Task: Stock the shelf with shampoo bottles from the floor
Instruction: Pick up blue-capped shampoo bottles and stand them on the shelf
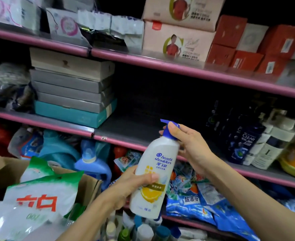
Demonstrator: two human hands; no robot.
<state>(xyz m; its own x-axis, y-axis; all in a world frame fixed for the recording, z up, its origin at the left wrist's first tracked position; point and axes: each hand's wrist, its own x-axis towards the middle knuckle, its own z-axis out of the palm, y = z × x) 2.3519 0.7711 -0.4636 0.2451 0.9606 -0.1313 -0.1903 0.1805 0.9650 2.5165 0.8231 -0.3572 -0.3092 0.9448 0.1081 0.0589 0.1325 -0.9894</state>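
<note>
Head view: left hand [136, 181] grips shampoo bottle [153, 171] body; right hand [186, 146] pinches blue pump, bottle tilted.

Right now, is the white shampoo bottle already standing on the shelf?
No, both hands hold the white shampoo bottle in the air before the shelf.

A white Head & Shoulders shampoo bottle [154, 173] is held tilted at centre, blue pump toward 1 o'clock. The left hand [134, 185] grips its lower body; the right hand [186, 146] pinches the pump neck. Dark Clear bottles [244, 141] stand on the pink-edged shelf [125, 131] at 3 o'clock.
</note>
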